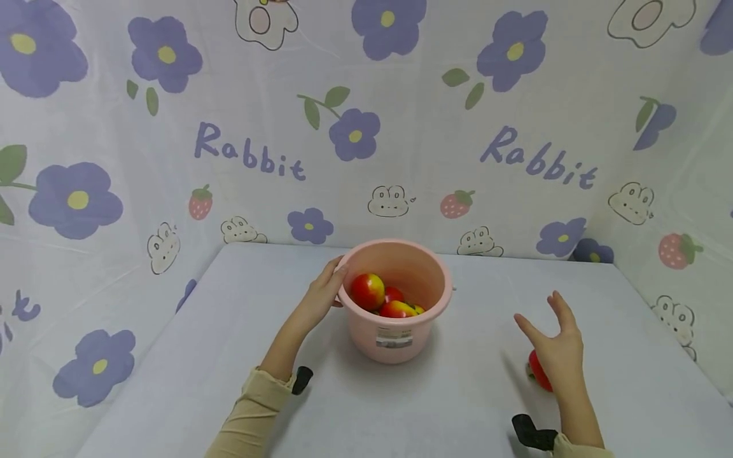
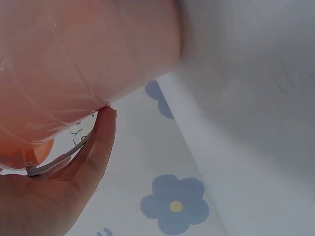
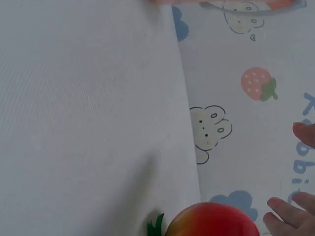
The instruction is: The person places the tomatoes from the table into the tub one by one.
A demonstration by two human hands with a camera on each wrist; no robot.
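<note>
A pink plastic bucket [image 1: 361, 334] stands upright on the table, with red and yellow fruit inside, among them a round apple-like one [image 1: 368, 291] and a mottled one [image 1: 397, 310] partly behind the near rim. My left hand [image 1: 321, 296] holds the bucket at its left rim, thumb on top; in the left wrist view the fingers [image 2: 101, 142] curl under the rim beside the grey handle. Farther right, a red tomato-like fruit [image 3: 214, 221] with a green leafy top lies on the table. Above it my right hand [image 1: 561, 353] hovers, fingers spread, partly hiding it and holding nothing.
The white-covered table [image 1: 469, 407] runs back to a curtain [image 1: 401, 95] printed with flowers and rabbits, which also closes in both sides. Black wrist mounts [image 1: 532, 432] show at both sleeves. A grey handle [image 2: 59, 162] hangs along the bucket's side.
</note>
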